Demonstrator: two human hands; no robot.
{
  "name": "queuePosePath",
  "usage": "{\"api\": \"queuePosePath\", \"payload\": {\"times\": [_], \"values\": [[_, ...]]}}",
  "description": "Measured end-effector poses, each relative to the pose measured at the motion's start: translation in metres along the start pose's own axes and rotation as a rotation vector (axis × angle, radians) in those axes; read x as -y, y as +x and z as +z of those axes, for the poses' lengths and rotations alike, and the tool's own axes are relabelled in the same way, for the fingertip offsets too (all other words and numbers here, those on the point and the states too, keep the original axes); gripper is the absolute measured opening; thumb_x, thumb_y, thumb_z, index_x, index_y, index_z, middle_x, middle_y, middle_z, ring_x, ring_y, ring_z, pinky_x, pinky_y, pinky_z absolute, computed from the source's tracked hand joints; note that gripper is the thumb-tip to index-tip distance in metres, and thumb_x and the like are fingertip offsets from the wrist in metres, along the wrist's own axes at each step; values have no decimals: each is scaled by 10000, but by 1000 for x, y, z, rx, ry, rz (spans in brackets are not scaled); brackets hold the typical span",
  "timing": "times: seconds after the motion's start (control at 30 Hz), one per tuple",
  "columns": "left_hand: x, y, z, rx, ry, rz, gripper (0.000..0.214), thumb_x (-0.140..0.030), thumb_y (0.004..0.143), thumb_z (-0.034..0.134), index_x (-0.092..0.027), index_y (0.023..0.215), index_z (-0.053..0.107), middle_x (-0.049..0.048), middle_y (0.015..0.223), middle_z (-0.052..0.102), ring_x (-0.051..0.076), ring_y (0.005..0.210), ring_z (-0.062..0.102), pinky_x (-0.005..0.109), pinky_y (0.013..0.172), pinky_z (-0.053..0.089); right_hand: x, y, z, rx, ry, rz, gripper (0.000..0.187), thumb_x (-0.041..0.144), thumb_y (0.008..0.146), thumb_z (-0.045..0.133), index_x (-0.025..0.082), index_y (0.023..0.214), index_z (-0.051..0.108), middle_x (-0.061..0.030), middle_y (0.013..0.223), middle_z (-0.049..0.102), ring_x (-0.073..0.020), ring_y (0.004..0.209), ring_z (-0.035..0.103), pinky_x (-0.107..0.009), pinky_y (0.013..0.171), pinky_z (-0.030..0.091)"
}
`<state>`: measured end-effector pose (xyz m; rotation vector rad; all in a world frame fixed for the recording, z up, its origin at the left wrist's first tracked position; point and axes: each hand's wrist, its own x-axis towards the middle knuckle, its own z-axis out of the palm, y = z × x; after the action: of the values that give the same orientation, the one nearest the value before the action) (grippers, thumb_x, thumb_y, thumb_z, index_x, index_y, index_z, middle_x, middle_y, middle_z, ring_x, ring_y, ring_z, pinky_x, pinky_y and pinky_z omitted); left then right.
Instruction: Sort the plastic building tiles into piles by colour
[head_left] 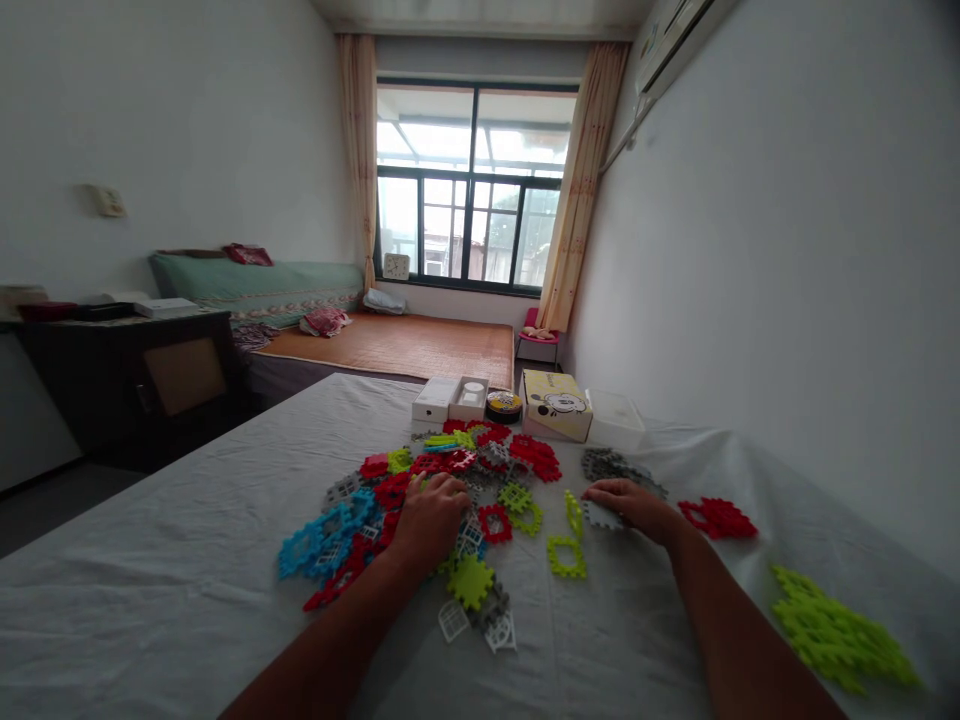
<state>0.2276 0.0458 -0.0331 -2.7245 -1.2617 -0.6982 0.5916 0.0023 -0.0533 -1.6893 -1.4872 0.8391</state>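
Observation:
My left hand (433, 515) rests on a mixed pile of toothed plastic building tiles, its fingers a little apart and bent down; no tile shows in its grip. Under and around it are red tiles (495, 523), blue tiles (300, 548) and a lime-green tile (472, 582). To the right, my right hand (626, 500) is closed in a pinch on a grey toothed tile (602, 516), held low over the cloth. Beside that tile a lime-green piece (573, 513) stands upright, with a square lime-green frame (566, 557) lying below it.
A white cloth (187, 560) covers the table. Sorted stacks lie on the right: grey tiles (619, 466), red tiles (718, 518) and lime-green tiles (836, 630). White boxes (435, 399), a round tin (503, 405) and a yellow cartoon box (556, 405) line the far edge.

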Motion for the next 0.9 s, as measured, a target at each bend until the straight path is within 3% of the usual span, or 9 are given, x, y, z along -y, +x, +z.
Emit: {"api": "queuePosePath", "payload": {"times": [0.1,0.13,0.3,0.4,0.5,0.6,0.7,0.8,0.9], "values": [[1,0,1,-4,-2,5,194,-139,799,562,-279,824,693,10,1037,670,227,1075,527,460,1042,246,2,3,1,175,76,7,455,574,757,565,213,1000,699,-17,728,670,-114,529,541,-196,425,376],[1,0,1,-5,-3,7,192,-137,798,563,-276,825,693,11,1038,670,226,1073,527,459,1043,244,0,6,1,100,72,-8,450,564,761,562,214,1010,695,-23,766,682,-123,563,567,-202,448,406],[1,-1,2,-13,-15,13,193,-134,809,552,-270,811,688,4,1035,671,227,1070,530,474,1035,244,-25,27,-8,-569,-62,-3,458,497,797,461,162,1046,649,-87,975,698,-189,767,655,-269,584,521],[2,0,4,-24,-13,14,205,-130,812,544,-277,803,688,-4,1026,672,227,1061,535,478,1031,249,-39,31,-22,-692,-150,20,459,453,790,449,147,1084,623,-130,1026,686,-240,917,646,-346,768,516],[3,0,5,-28,-7,15,202,-131,805,551,-282,803,684,-12,1021,674,229,1057,537,480,1031,252,-47,29,-39,-776,-268,47,449,416,764,469,154,1096,616,-156,1116,652,-286,1048,594,-431,951,409],[2,0,4,-20,-5,15,198,-128,803,552,-276,803,684,-6,1029,674,231,1064,534,477,1032,252,-52,26,-51,-749,-364,101,488,434,669,580,150,1064,625,-157,1115,649,-333,1105,557,-483,1020,318],[0,0,2,-1,-6,12,211,-123,813,538,-272,812,688,4,1040,672,232,1070,534,483,1034,246,-57,23,-51,-566,-509,204,643,515,590,663,149,1114,598,-146,1102,656,-355,1132,538,-484,1009,321],[-2,0,0,14,-4,5,222,-120,816,533,-278,821,689,-1,1043,673,232,1071,537,496,1033,245,-62,24,-40,-422,-640,199,690,523,646,635,133,1207,536,-148,1145,637,-327,1155,531,-431,985,354],[-2,0,0,18,-3,4,213,-128,815,541,-284,821,687,-10,1041,673,232,1073,538,493,1033,251,-64,28,-29,-475,-732,178,650,468,721,586,100,1249,498,-177,1204,597,-308,1178,518,-401,980,364]]}}
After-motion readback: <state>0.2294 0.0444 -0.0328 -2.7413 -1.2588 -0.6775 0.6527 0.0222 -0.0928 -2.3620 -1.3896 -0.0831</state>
